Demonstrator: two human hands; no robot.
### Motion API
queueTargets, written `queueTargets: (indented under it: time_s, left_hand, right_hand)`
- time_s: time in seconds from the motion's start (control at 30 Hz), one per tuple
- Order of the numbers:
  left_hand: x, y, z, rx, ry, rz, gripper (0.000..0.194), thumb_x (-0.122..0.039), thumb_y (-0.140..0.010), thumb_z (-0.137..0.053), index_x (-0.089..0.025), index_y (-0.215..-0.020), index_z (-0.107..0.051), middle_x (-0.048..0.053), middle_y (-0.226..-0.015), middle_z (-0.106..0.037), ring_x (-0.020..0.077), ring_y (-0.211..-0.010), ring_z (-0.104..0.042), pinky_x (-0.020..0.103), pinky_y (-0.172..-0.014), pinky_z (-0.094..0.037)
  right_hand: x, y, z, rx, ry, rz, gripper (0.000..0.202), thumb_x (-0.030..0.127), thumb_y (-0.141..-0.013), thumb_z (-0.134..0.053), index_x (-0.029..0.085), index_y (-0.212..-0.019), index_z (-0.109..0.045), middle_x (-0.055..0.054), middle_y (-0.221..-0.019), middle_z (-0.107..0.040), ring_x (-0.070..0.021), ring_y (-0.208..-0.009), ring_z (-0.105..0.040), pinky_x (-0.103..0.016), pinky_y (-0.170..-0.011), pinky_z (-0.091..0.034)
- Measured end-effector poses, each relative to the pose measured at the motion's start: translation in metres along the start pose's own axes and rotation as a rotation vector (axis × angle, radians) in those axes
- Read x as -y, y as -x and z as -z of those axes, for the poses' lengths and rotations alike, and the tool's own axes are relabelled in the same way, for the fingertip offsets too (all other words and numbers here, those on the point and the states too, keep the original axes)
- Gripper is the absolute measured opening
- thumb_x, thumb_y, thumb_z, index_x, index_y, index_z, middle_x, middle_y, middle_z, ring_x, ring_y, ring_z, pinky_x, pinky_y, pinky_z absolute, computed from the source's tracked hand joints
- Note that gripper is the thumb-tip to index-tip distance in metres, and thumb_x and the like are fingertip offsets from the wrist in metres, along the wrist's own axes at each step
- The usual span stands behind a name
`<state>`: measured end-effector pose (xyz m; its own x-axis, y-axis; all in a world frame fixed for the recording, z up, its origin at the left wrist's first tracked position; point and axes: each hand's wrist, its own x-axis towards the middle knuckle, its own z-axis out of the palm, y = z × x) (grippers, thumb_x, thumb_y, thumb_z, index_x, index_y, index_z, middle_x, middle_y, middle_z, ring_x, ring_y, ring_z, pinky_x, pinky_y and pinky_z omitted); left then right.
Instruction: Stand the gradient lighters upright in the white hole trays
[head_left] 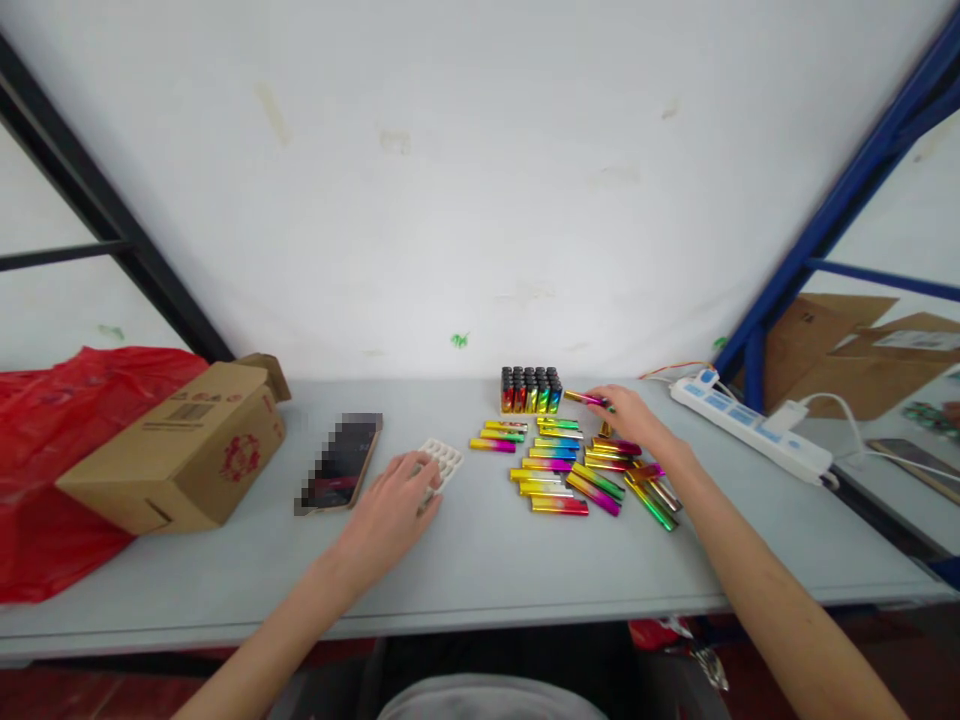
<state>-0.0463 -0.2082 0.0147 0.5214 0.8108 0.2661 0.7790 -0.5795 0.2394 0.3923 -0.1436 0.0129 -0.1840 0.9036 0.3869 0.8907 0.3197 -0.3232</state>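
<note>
My left hand [401,500] rests on a white tray with round cells [448,458], its fingers closed over the near left edge. At the back right, my right hand [619,408] has its fingers closed on a shiny yellow and magenta tube [581,398]. Just left of that hand, a block of upright black-topped tubes [531,390] stands near the wall. Several loose metallic tubes [547,465] in yellow, red, green, blue and magenta lie on the table between and below the hands.
A phone [345,462] lies left of my left hand. Farther left, a cardboard box [180,440] sits against a red plastic bag [97,390]. A white power strip [750,425] with cables lies at the right of the grey table [480,570].
</note>
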Motion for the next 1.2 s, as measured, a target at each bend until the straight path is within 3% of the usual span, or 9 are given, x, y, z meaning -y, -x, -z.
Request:
queueTargets:
  time_s: [0.1, 0.23, 0.43, 0.57, 0.73, 0.87, 0.97, 1.1, 1.2]
  left_hand:
    - [-0.007, 0.011, 0.0, 0.037, 0.153, -0.077, 0.013, -0.021, -0.092, -0.058, -0.024, -0.104, -0.062, 0.009, -0.133, -0.061, 0.0295, -0.123, -0.063, 0.046, -0.11, -0.052]
    - [-0.015, 0.003, -0.002, 0.059, 0.303, -0.121, 0.033, -0.026, -0.09, -0.066, -0.025, -0.122, -0.06, 0.01, -0.146, -0.052, 0.0275, -0.124, -0.064, 0.041, -0.111, -0.052]
    - [-0.013, -0.006, -0.009, 0.008, 0.244, -0.119, 0.059, -0.045, -0.093, -0.07, -0.028, -0.145, -0.048, 0.012, -0.154, -0.045, 0.0297, -0.136, -0.056, 0.045, -0.117, -0.047]
    - [0.013, -0.003, -0.006, -0.203, -0.029, 0.066, 0.054, -0.054, -0.103, -0.05, -0.022, -0.145, -0.051, 0.018, -0.16, -0.038, 0.0374, -0.153, -0.035, 0.057, -0.123, -0.035]
    - [0.035, 0.001, -0.002, -0.114, -0.23, 0.181, 0.062, -0.058, -0.103, -0.048, -0.019, -0.151, -0.048, 0.024, -0.168, -0.029, 0.0445, -0.156, -0.028, 0.069, -0.114, -0.04]
    - [0.025, 0.009, -0.004, -0.107, -0.238, 0.167, 0.061, -0.058, -0.104, -0.045, -0.022, -0.153, -0.047, 0.022, -0.17, -0.027, 0.0437, -0.156, -0.028, 0.07, -0.114, -0.04]
    - [0.017, 0.011, -0.007, -0.147, -0.182, 0.111, 0.063, -0.059, -0.103, -0.048, -0.021, -0.152, -0.048, 0.02, -0.169, -0.03, 0.0419, -0.157, -0.027, 0.068, -0.122, -0.03]
    - [0.013, 0.004, -0.011, -0.034, 0.026, -0.041, 0.073, -0.064, -0.099, -0.054, -0.022, -0.157, -0.04, 0.018, -0.17, -0.031, 0.0354, -0.157, -0.031, 0.054, -0.126, -0.031]
    - [0.011, -0.007, -0.011, 0.103, 0.137, -0.072, 0.083, -0.067, -0.096, -0.057, -0.018, -0.16, -0.035, 0.02, -0.169, -0.033, 0.0345, -0.156, -0.033, 0.051, -0.126, -0.033]
  right_hand:
    - [0.011, 0.006, 0.004, -0.12, -0.121, -0.072, 0.034, 0.036, -0.099, -0.057, 0.019, -0.121, -0.076, -0.01, -0.099, -0.08, -0.0253, -0.083, -0.071, -0.037, -0.081, -0.055]
    - [0.031, 0.006, 0.012, -0.261, -0.378, -0.171, 0.045, 0.052, -0.094, -0.064, 0.02, -0.123, -0.076, -0.005, -0.086, -0.076, -0.0197, -0.069, -0.063, -0.032, -0.067, -0.052]
    - [0.068, 0.001, 0.013, -0.433, -0.879, -0.293, 0.041, 0.058, -0.083, -0.077, 0.019, -0.098, -0.079, -0.004, -0.087, -0.073, -0.0142, -0.069, -0.057, -0.029, -0.068, -0.051]
    - [0.091, -0.001, 0.008, -0.375, -1.063, -0.303, 0.043, 0.062, -0.083, -0.076, 0.02, -0.09, -0.078, -0.004, -0.083, -0.07, -0.0149, -0.071, -0.059, -0.029, -0.069, -0.053]
    - [0.108, -0.008, -0.002, -0.3, -0.975, -0.261, 0.044, 0.063, -0.085, -0.075, 0.02, -0.092, -0.078, -0.004, -0.087, -0.072, -0.0166, -0.075, -0.061, -0.03, -0.071, -0.053]
    - [0.116, -0.008, -0.008, -0.298, -0.957, -0.228, 0.043, 0.063, -0.089, -0.07, 0.021, -0.093, -0.076, -0.005, -0.094, -0.072, -0.0194, -0.086, -0.064, -0.034, -0.082, -0.056]
    - [0.128, -0.001, -0.004, -0.22, -1.062, -0.216, 0.04, 0.062, -0.093, -0.066, 0.023, -0.099, -0.072, -0.005, -0.1, -0.072, -0.0203, -0.09, -0.067, -0.036, -0.086, -0.058]
    - [0.15, 0.012, 0.003, -0.065, -1.232, -0.187, 0.035, 0.059, -0.096, -0.063, 0.026, -0.108, -0.065, -0.002, -0.092, -0.068, -0.0176, -0.08, -0.066, -0.034, -0.078, -0.058]
    - [0.164, 0.019, 0.0, -0.014, -1.257, -0.247, 0.039, 0.063, -0.094, -0.064, 0.027, -0.108, -0.061, 0.004, -0.074, -0.053, -0.0134, -0.061, -0.054, -0.027, -0.059, -0.053]
